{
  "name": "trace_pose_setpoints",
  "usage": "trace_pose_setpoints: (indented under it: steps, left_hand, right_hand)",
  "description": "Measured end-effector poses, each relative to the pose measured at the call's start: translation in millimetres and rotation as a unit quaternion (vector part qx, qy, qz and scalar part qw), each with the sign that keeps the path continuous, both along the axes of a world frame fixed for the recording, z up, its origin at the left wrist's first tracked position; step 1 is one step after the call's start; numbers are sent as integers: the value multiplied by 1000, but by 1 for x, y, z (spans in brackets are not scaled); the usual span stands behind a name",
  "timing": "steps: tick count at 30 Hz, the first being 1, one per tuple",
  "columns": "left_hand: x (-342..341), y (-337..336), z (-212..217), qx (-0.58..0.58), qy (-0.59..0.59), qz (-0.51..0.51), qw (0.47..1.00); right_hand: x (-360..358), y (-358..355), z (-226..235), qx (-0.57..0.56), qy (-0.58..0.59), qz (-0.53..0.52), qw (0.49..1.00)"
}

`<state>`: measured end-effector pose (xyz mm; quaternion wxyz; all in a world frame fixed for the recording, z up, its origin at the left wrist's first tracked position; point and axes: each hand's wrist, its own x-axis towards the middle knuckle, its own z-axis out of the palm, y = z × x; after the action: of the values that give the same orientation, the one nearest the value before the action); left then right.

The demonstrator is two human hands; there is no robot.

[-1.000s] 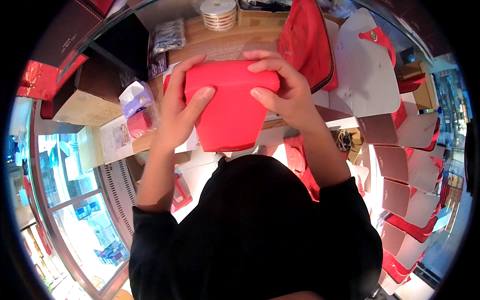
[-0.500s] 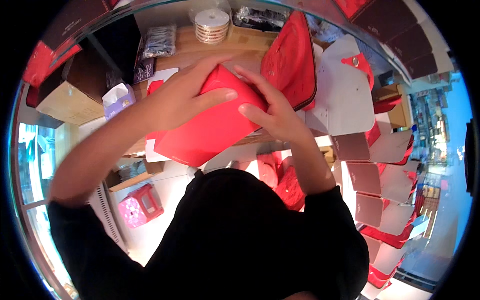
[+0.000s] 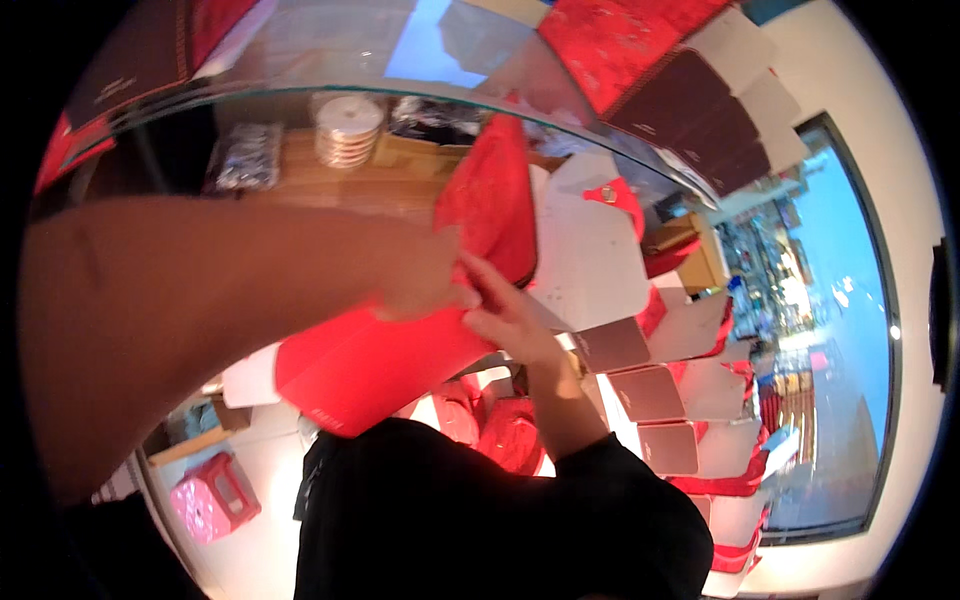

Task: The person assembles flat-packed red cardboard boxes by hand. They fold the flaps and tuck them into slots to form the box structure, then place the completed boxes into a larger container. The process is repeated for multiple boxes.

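A smooth red panel (image 3: 365,362), like the side of a flat box or bag, lies slanted in front of me with small pale print at its lower corner. My left hand (image 3: 420,275) reaches across from the left and is closed over its upper edge, its fingers blurred and partly hidden. Close against it, my right hand (image 3: 512,318) pinches the panel's right end, with thumb and fingers almost meeting the left hand. Just behind both hands stands a red textured bag (image 3: 495,205) with a dark border.
A glass shelf edge (image 3: 420,97) crosses above the hands. On the wooden counter (image 3: 330,190) are a stack of ribbon spools (image 3: 348,130) and a plastic-wrapped bundle (image 3: 248,157). White boards with red flaps (image 3: 590,250) stand at right. A pink stool (image 3: 215,495) sits below left.
My view has turned to the right. My left hand has slid along the panel toward its right end and now meets my right hand. The panel sits lower in view.
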<state>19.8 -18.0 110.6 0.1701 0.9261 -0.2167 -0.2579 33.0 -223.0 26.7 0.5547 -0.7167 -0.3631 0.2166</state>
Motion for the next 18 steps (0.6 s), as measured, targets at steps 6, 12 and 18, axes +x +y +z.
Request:
trace_pose_setpoints:
  steps: [6, 12, 18]
  left_hand:
    - [-10, -9, 15, 18, -37, 7, 999]
    - [-27, -8, 27, -32, -95, 76, 992]
    - [-40, 29, -14, -192, -241, 145, 940]
  right_hand:
    - [-7, -4, -6, 32, 35, -8, 999]
    - [-9, 3, 15, 38, -22, -32, 999]
    - [-6, 16, 28, 98, -7, -67, 993]
